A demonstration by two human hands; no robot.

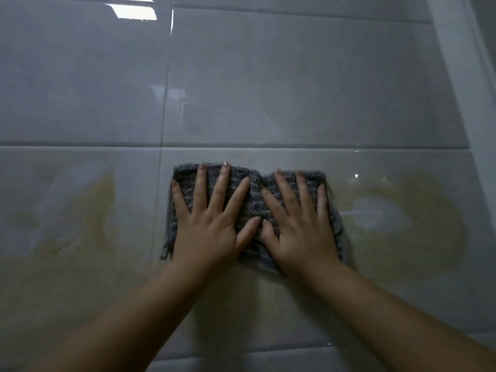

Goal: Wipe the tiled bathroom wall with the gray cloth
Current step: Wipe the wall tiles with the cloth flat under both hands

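Two flat, splayed hands, the left hand (pixel 208 224) and the right hand (pixel 300 226), press the rumpled gray terry cloth (pixel 255 191) against the glossy pale tiled wall (pixel 295 76), just below a horizontal grout line; neither grasps it. With fingers spread rather than gripping, the cloth could bunch or slip on the slick glaze, leaving the yellowish smears either side untouched.

Bright rectangular reflection (pixel 135 10) at upper left of the frame, cut off by the top edge. Fainter, paler reflection (pixel 171 95) left of centre. White slanted strip (pixel 456 63) running down the upper right; cannot tell what it belongs to. Yellowish stain (pixel 107 189) lower left, a second yellowish ring (pixel 434 189) lower right. Tiny glint (pixel 356 175) beside the ring.
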